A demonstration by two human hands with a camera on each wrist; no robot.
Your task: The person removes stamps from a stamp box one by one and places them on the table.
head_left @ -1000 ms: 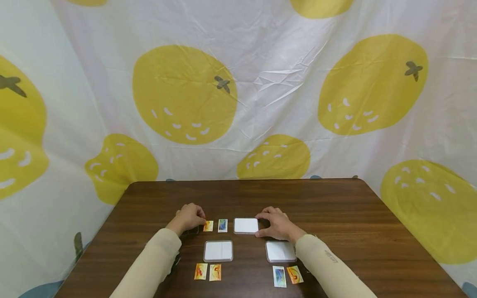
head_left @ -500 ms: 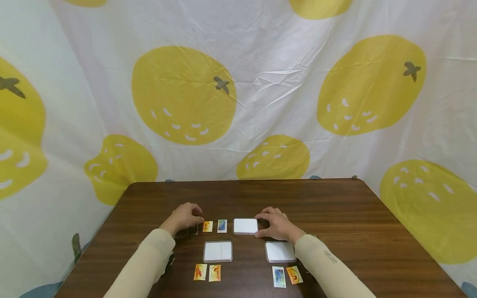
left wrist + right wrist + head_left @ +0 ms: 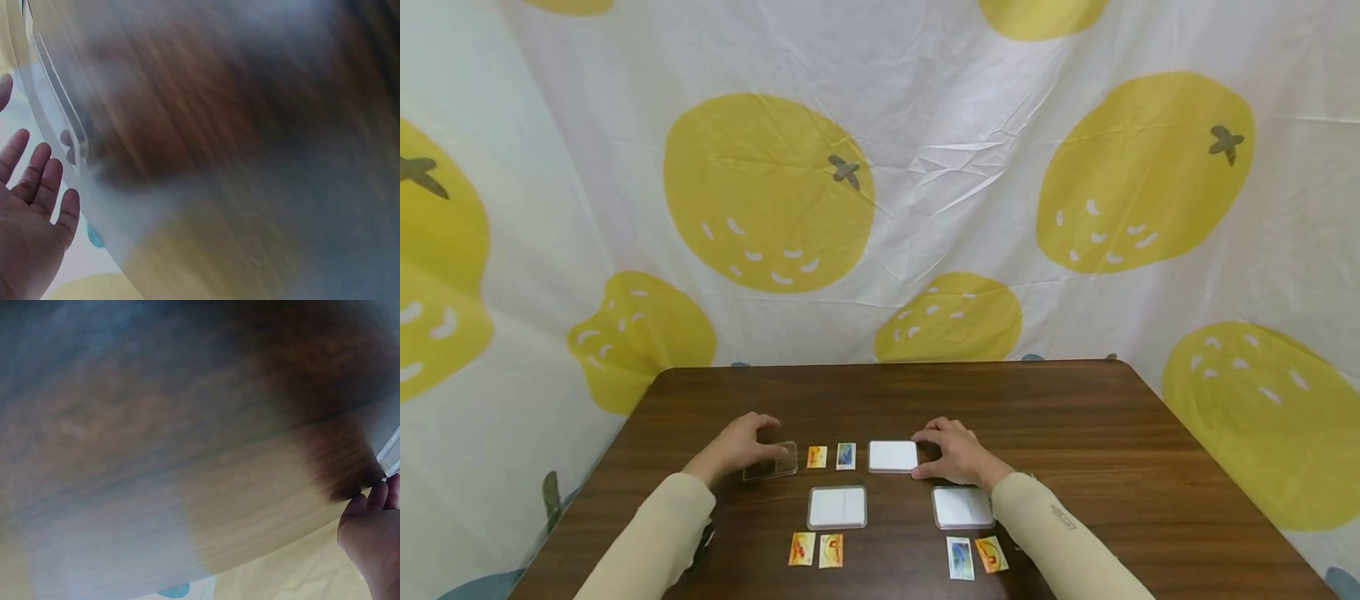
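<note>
In the head view my left hand (image 3: 747, 443) is at the back left, fingers parted, over the near side of a clear plastic lid (image 3: 786, 461) lying on the table. The left wrist view shows its fingers (image 3: 47, 181) spread beside the lid's edge (image 3: 65, 106). My right hand (image 3: 958, 454) holds a flat clear case with a white insert (image 3: 893, 457) by its right end, thumb and forefinger at the two corners. In the right wrist view the fingertips (image 3: 378, 494) meet that case's edge (image 3: 390, 453). An orange stamp-like card (image 3: 817, 457) and a blue one (image 3: 846, 456) lie between the hands.
Nearer on the brown table (image 3: 1037, 400) lie two more white-filled cases, one left (image 3: 837, 507) and one right (image 3: 961, 508). Two orange cards (image 3: 816, 550) sit below the left case; a blue card (image 3: 960, 557) and an orange card (image 3: 992, 554) below the right. A lemon-print cloth (image 3: 925, 225) hangs behind.
My left hand has drawn away leftward from the orange card, its fingers loosening, and more of the clear lid shows. The right hand stays at the white-filled case.
</note>
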